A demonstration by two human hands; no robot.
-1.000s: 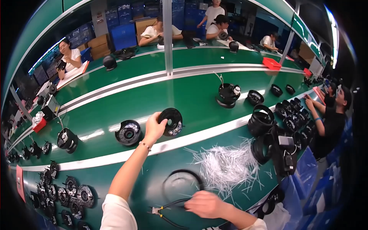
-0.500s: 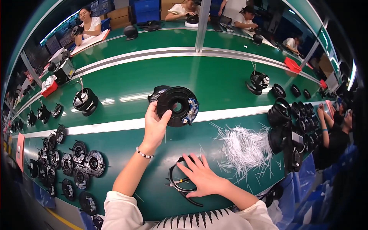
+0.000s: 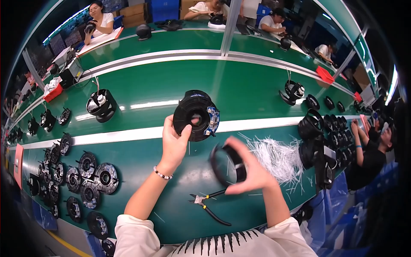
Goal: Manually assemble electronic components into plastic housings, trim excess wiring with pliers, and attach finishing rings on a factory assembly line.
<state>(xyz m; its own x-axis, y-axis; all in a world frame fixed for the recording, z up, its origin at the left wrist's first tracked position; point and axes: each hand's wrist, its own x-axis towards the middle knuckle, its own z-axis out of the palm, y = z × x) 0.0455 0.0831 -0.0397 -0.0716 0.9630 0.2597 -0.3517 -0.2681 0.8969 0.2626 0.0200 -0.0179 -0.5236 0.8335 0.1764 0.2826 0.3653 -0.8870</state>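
Note:
Raised over the bench's front strip, my left hand [image 3: 173, 143] is closed on the edge of a black round disc [image 3: 183, 112] with a centre hole. A small blue circuit board [image 3: 212, 121] is fixed on the disc's right side. My right hand [image 3: 257, 171], smeared by motion, has its thumb and fingers around a black ring [image 3: 217, 169] held tilted above the bench. Below the ring lie diagonal cutters [image 3: 200, 200] with black-and-yellow handles, jaws apart. Another black part [image 3: 198, 93] shows above the disc, mostly hidden behind it.
White plastic strips [image 3: 278, 160] lie piled right of my right hand. Several discs with boards [image 3: 105, 178] cover the left bench. Black housings [image 3: 101, 105] stand along the green belt, and black rings [image 3: 311, 124] are stacked at right. Co-workers [image 3: 102, 23] sit across; another person [image 3: 372, 154] is at right.
My right hand has lifted the black ring off the bench, up and to the right, uncovering the cutters. The left hand still holds the disc, slightly turned.

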